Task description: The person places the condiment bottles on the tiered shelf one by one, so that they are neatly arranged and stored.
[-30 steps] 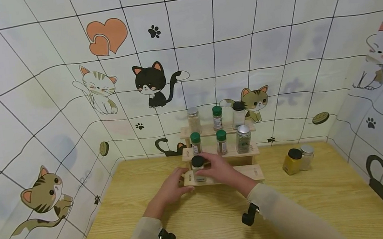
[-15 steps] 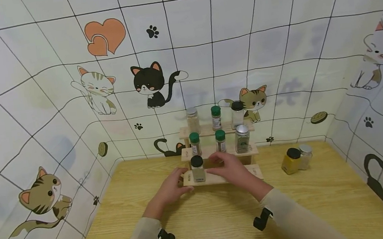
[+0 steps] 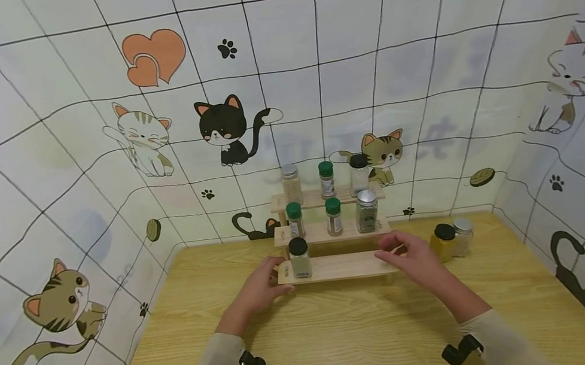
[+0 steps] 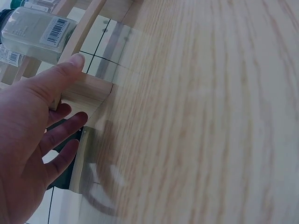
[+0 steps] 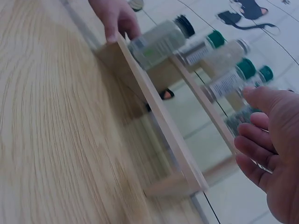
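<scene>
A three-step wooden spice rack stands against the wall. My left hand holds the left end of its lowest step, thumb at the front edge and other fingers around the side. On that step, close to this hand, a black-capped glass jar with pale contents stands upright. My right hand hovers by the right end of the lowest step, its fingers loosely bent and nothing between them. In the right wrist view the right hand is apart from the jars.
The middle step carries two green-capped jars and a silver-capped jar. Above are a silver-capped jar, a green-capped one and a black-capped one. A yellow jar and a clear jar stand on the table right of the rack.
My right hand has let go of the black-capped jar on the lowest step and moved right, towards the yellow jar. The left hand has stayed at the rack's left end.
</scene>
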Tool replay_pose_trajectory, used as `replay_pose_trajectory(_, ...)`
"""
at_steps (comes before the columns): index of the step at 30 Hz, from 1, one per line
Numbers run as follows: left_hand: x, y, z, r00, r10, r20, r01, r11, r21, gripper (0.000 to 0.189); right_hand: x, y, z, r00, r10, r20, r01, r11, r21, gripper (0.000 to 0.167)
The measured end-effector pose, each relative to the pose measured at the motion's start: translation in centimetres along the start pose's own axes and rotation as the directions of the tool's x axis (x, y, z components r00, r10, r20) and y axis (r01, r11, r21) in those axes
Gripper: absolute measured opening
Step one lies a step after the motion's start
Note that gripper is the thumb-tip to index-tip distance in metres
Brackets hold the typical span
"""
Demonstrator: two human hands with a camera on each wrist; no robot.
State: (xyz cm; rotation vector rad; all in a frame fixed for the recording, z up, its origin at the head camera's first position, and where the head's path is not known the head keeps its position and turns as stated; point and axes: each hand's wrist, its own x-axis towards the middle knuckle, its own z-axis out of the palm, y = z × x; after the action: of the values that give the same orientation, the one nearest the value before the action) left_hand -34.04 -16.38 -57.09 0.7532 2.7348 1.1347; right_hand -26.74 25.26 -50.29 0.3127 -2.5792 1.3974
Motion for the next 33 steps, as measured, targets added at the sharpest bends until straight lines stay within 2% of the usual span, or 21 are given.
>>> replay_pose_trajectory(4, -0.1, 0.1, -0.1, 1.000, 0.008, 0.000, -0.008, 1.000, -0.008, 0.071, -1.4, 1.1, -2.4, 0.997, 0.024, -0.069, -0.026, 0.999, -0.040, 0.032)
replay_pose_trajectory(7, -0.2, 0.3, -0.2, 1.000, 0.006, -0.007, -0.006, 1.000, -0.015, 0.071, -2.3, 2.1, -3.8, 0.986, 0.038, -0.162, -0.056, 0.993, -0.106, 0.035)
replay_pose_trajectory(11, -0.3, 0.5, -0.2, 1.000, -0.004, -0.010, 0.004, 1.000, -0.018, 0.070, -3.5, 3.4, -4.9, 0.954, 0.101, -0.282, -0.144, 0.980, -0.135, 0.042)
replay_pose_trajectory(14, -0.3, 0.4, -0.2, 1.000, -0.018, -0.006, 0.018, 1.000, -0.016, 0.071, -4.1, 4.3, -5.4, 0.918, 0.170, -0.357, -0.216, 0.972, -0.092, 0.047)
replay_pose_trajectory(18, -0.2, 0.3, -0.1, 1.000, -0.025, -0.006, 0.024, 1.000, -0.019, 0.071, -4.3, 5.4, -5.5, 0.876, 0.205, -0.436, -0.251, 0.967, -0.051, 0.051)
replay_pose_trajectory(24, -0.3, 0.4, -0.1, 1.000, -0.024, -0.010, 0.023, 0.999, -0.026, 0.071, -4.1, 7.4, -4.7, 0.847, 0.194, -0.495, -0.247, 0.968, -0.043, 0.060)
replay_pose_trajectory(33, -0.3, 0.4, 0.0, 1.000, -0.012, -0.018, 0.011, 1.000, -0.005, 0.071, -3.5, 8.8, -3.6, 0.793, 0.264, -0.549, -0.313, 0.950, 0.006, 0.075)
